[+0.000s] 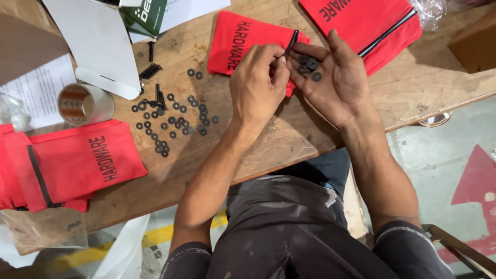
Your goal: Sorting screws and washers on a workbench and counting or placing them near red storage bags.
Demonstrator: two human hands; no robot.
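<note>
1. Right hand (pixel 333 77) is palm up and spread flat over the wooden table (pixel 289 134), holding a small heap of black washers (pixel 308 64) near the base of the fingers. Nothing is clamped, they just rest in the palm
2. Left hand (pixel 258 85) has fingertips pressed together on a thin black screw (pixel 290 44) that sticks up past the right fingers. Can't tell whether a washer is already on the shank, fingers hide it
3. To do this well, I'd keep the right palm level and slightly cupped. Tilt it and the washers slide off onto the red pouch (pixel 243 39) below
4. Pinch the screw near the head so the shank stays free, and take one washer at a time. They overlap in the palm, so doubles are likely
5. Work over the table, not past the edge. A dropped washer goes to the floor
6. Spare stock is well apart on the left: scattered loose washers (pixel 170 124) and a few more screws (pixel 150 71) near the tape roll (pixel 82 103)
7. More red pouches lie around: one at the left edge (pixel 77 163), one top right (pixel 367 23). Both closed as far as I can see
</note>
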